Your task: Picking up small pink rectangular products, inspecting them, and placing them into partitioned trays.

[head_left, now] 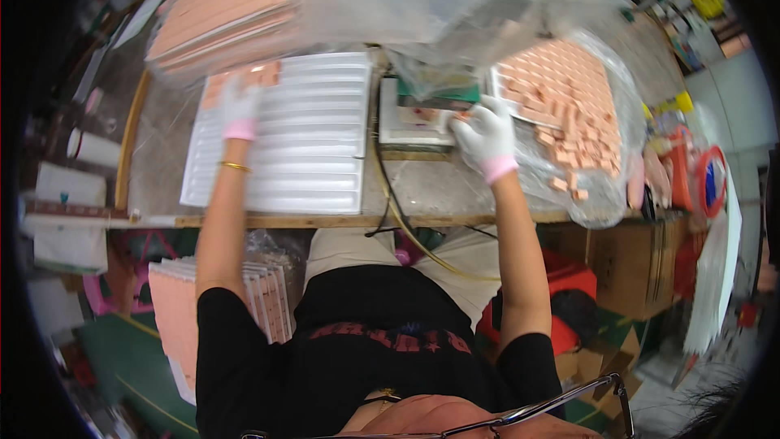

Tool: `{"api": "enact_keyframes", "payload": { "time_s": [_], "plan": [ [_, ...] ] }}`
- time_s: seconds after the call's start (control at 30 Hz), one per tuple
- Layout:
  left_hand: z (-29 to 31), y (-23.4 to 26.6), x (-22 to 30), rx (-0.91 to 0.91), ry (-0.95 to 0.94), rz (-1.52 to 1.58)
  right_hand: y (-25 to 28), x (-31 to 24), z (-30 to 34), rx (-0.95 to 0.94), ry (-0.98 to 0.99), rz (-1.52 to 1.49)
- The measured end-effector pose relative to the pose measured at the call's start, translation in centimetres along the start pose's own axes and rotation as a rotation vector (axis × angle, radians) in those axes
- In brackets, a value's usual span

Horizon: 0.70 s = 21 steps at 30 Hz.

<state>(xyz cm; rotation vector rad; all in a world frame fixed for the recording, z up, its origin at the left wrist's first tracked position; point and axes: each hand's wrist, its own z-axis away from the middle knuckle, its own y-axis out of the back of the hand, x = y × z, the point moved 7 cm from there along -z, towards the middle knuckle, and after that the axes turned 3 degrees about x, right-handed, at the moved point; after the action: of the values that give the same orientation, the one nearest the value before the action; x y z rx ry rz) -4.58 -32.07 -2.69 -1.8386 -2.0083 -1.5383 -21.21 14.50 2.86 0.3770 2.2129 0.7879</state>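
My left hand [240, 108], in a white glove with a pink cuff, is smeared by motion over the far left part of a white ribbed tray [313, 142]. Small pink blocks [264, 75] lie in the tray's far left corner, beside that hand. My right hand [486, 132], gloved the same way, is closed at the right side of a small bench fixture [413, 132] with a green upper part. A small pink block [461, 115] shows at its fingertips, partly hidden. What lies between the left fingers cannot be made out.
Many pink blocks [573, 106] lie on a tray and plastic sheet at the right. Stacked pink-filled trays [231, 4] and clear plastic film [455, 0] occupy the back. A hose [390, 195] crosses the table's front edge. More filled trays [175, 301] stand below left.
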Motion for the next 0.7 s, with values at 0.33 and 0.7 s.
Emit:
{"api": "enact_keyframes", "payload": {
  "time_s": [0.33,0.7],
  "plan": [
    [-3.0,2.2,-13.1,-0.136,0.271,-0.884,-0.2,0.4,-0.7,-0.047,-0.043,0.128],
    [-2.1,4.2,-8.0,0.275,0.070,-0.082,6.9,9.7,-2.0,-0.104,0.065,0.801]
  ]
}}
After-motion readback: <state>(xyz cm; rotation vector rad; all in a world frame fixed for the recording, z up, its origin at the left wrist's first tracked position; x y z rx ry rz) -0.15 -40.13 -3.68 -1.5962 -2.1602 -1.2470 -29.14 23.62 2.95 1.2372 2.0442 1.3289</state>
